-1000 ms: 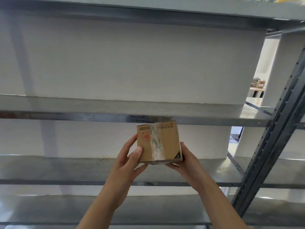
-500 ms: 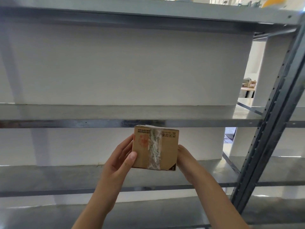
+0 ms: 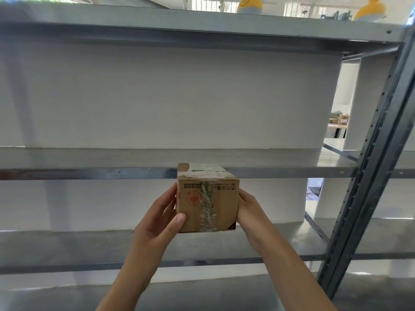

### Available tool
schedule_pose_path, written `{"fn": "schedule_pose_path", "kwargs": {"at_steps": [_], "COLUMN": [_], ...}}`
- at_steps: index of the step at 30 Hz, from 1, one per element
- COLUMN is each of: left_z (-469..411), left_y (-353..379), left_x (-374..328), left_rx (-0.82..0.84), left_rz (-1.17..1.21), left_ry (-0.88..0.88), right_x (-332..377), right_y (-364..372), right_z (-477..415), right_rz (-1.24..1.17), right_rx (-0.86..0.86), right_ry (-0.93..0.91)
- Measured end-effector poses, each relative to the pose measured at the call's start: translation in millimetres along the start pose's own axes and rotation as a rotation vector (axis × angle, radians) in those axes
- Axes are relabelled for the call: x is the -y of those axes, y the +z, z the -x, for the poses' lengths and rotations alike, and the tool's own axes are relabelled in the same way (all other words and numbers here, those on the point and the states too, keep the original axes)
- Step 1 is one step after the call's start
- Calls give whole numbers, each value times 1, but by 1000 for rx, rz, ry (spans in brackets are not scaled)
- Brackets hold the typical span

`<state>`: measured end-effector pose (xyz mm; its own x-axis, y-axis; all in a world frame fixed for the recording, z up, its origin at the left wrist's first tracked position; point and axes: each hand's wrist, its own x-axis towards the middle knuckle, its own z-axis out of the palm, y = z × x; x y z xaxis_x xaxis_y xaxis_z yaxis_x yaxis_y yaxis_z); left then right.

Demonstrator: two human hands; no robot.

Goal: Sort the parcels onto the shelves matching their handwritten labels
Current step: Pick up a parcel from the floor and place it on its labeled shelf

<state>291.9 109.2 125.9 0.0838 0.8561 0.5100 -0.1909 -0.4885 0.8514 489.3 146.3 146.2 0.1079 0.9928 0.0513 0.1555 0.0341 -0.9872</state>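
A small brown cardboard parcel, sealed with clear tape and printed with a red stamp, is held up in front of a grey metal rack. My left hand grips its left side with the thumb on the front face. My right hand clasps its right side. The parcel's top, with a white label, sits level with the front lip of the middle shelf. A lower shelf lies behind my forearms. The label's writing is too small to read.
A dark perforated upright post slants along the right. The top shelf carries two yellow round objects. A white wall backs the rack. Through a gap at right, a distant table holds boxes.
Both hands have raised the parcel from the lower shelf level up to the middle shelf's edge, and tipped it so its top face shows. The view has tilted upward.
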Motion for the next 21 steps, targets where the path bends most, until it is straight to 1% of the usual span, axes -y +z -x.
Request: {"fn": "schedule_pose_path", "kwargs": {"at_steps": [5, 9, 12, 15, 21], "left_z": [1, 3, 4, 6, 11], "left_y": [-5, -11, -18, -21, -19], "left_x": [-1, -1, 1, 2, 5], "left_rx": [29, 89, 133, 136, 112], "left_rz": [-15, -6, 26, 8, 1], "left_ry": [-6, -7, -37, -20, 48], "right_x": [3, 8, 10, 13, 9], "right_y": [-1, -1, -2, -2, 1], "right_z": [6, 12, 15, 19, 20], "right_rz": [-16, -25, -71, -106, -133], "right_rx": [-26, 1, 56, 106, 101], "right_ry": [28, 48, -1, -56, -118]}}
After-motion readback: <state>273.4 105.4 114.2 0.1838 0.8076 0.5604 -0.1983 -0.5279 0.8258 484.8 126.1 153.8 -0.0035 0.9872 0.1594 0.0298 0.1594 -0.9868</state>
